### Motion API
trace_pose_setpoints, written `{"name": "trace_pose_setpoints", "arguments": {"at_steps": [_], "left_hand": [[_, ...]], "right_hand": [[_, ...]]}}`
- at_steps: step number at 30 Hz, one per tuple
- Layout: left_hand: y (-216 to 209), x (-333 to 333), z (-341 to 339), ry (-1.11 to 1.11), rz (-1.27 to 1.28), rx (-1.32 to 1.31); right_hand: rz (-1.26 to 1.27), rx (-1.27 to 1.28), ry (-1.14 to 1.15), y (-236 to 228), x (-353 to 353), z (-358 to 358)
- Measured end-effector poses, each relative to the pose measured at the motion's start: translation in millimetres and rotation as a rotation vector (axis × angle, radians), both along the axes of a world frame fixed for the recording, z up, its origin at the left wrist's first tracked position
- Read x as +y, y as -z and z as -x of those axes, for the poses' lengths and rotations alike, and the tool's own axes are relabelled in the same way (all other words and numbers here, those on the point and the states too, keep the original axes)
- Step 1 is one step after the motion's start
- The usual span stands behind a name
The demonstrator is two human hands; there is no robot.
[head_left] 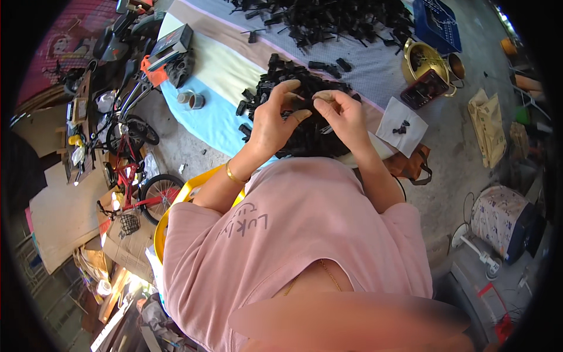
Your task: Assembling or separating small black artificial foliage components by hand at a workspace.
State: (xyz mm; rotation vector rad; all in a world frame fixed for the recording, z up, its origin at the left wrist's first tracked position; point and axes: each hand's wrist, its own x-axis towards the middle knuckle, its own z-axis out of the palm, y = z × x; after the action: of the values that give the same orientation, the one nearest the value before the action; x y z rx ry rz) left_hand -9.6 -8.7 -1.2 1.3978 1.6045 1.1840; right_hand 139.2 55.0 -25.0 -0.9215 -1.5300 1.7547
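Note:
Both hands meet above a heap of small black plastic parts (pixel 311 144) on the cloth-covered surface. My left hand (pixel 274 120) is curled, its thumb and fingers bent toward the right hand; dark parts behind blur whatever it holds. My right hand (pixel 346 120) pinches thumb against fingers just beside the left fingertips. Any piece in that pinch is too small and dark to make out. A few loose black parts (pixel 325 68) lie beyond the heap. To the right, a white sheet of paper (pixel 412 139) carries several tiny dark pieces (pixel 402 127).
A larger black pile (pixel 328 23) covers the far cloth. At right are a gold-coloured pot (pixel 409 66), a phone (pixel 423 89) leaning on it, and a blue basket (pixel 437 26). Clear cups (pixel 190 100) and a box (pixel 172 46) sit left, near a red bicycle (pixel 126 170).

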Motion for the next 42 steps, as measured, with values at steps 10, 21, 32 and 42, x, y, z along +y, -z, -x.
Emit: {"name": "trace_pose_setpoints", "arguments": {"at_steps": [10, 21, 32, 42], "left_hand": [[-18.1, -6.3, 18.8, 0.461, 0.136, -0.614], [-8.1, -2.2, 11.5, 0.424, 0.49, -1.153], [-1.2, -6.3, 10.0, 0.104, 0.288, -0.64], [-4.6, -13.3, -2.1, -0.007, 0.082, -0.428]], "right_hand": [[-0.135, -0.039, -0.142, -24.3, 9.1, -23.0], [-0.214, 0.225, -0.291, -23.8, 15.0, -21.5], [-0.215, -0.028, -0.036, -19.1, -12.5, -9.3], [-0.194, -0.124, -0.084, -23.8, -13.4, -1.8]]}}
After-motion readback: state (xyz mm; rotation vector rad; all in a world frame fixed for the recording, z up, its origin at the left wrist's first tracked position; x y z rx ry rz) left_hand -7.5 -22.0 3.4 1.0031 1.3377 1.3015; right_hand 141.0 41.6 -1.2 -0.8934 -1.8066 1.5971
